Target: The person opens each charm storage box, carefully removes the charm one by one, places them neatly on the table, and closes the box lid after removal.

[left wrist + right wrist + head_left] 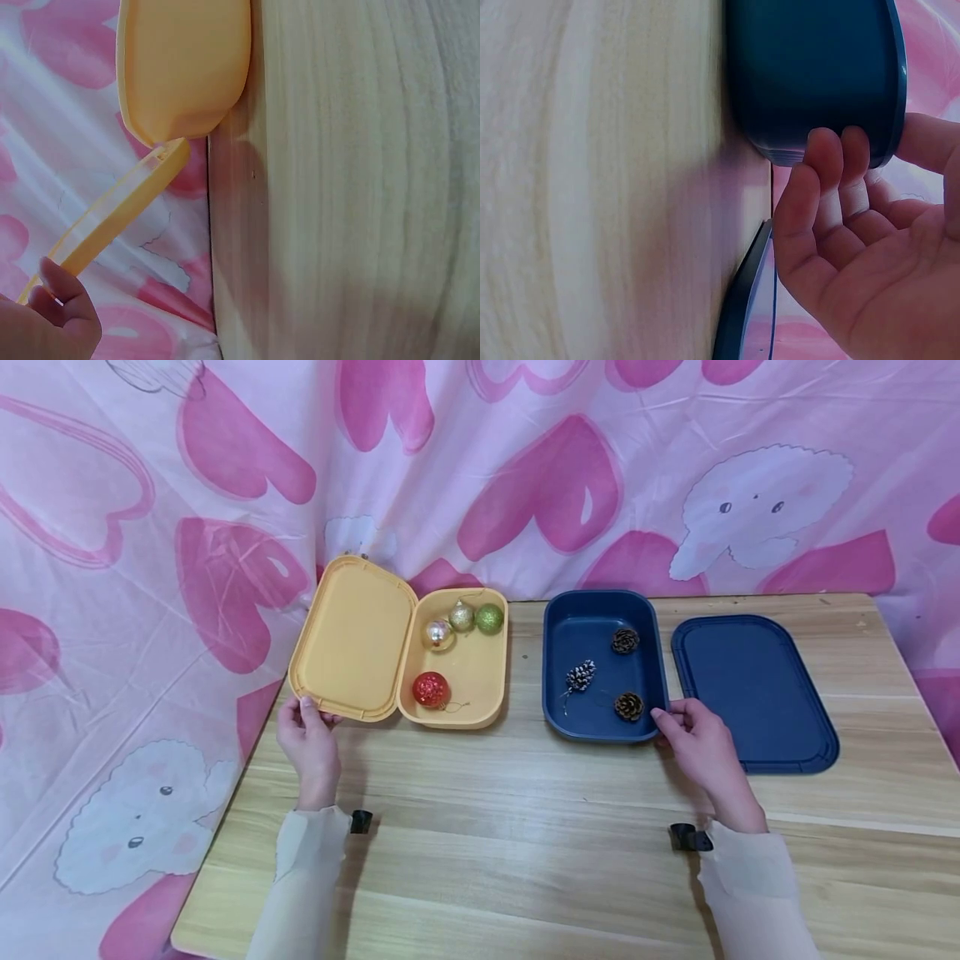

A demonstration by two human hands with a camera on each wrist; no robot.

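Note:
My left hand (309,747) pinches the near left corner of a yellow lid (352,639), thumb on top. The lid leans up at a slant along the left side of a yellow box (480,677). Inside that box lie a red glitter bauble (431,690), a shiny pale bauble (438,634), a gold glitter bauble (461,616) and a green bauble (489,619). On the right, my right hand (701,747) grips the near right corner of a navy box (817,67), thumb at the rim, fingertips against the outer wall. It contains two brown pine cones (628,707) and a white-tipped pine cone (581,676).
A navy lid (753,693) lies on the wooden table (510,843), just right of the navy box. Behind and to the left hangs a pink curtain (420,485) with hearts, reaching the table's back edge. Both wrists carry small black cameras (362,822).

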